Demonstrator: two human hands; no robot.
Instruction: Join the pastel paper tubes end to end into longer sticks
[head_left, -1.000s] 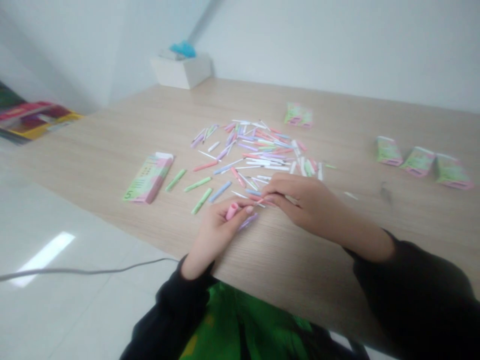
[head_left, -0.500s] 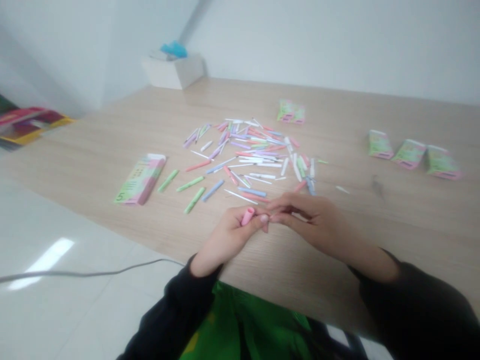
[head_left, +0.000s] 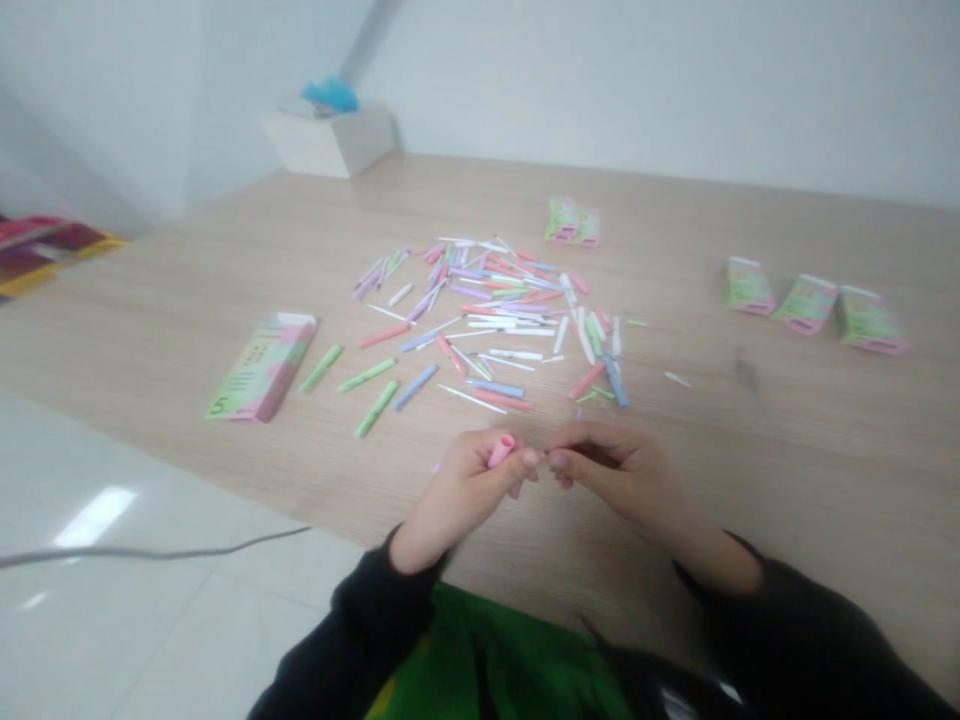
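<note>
My left hand is closed around a pink pen tube, whose open end points up beside the thumb. Its thumb and fingertip pinch at the tube's hidden other end. Just to the right, my right hand is closed in a pinch, fingertips almost touching the left ones; whatever lies between them is too small to make out. Beyond both hands spreads a loose pile of pen parts: white, purple, red, blue and green tubes with thin white sticks. Several green tubes lie separately to the left.
A green and pink carton lies at the left of the wooden table. Smaller cartons stand at the back and right. A white box with blue material is at the far left corner. A cable crosses the floor.
My hands have come slightly down, nearer to me, and the right fingertips have drawn a little away from the left. The pink tube stays in my left hand. The view has shifted slightly.
</note>
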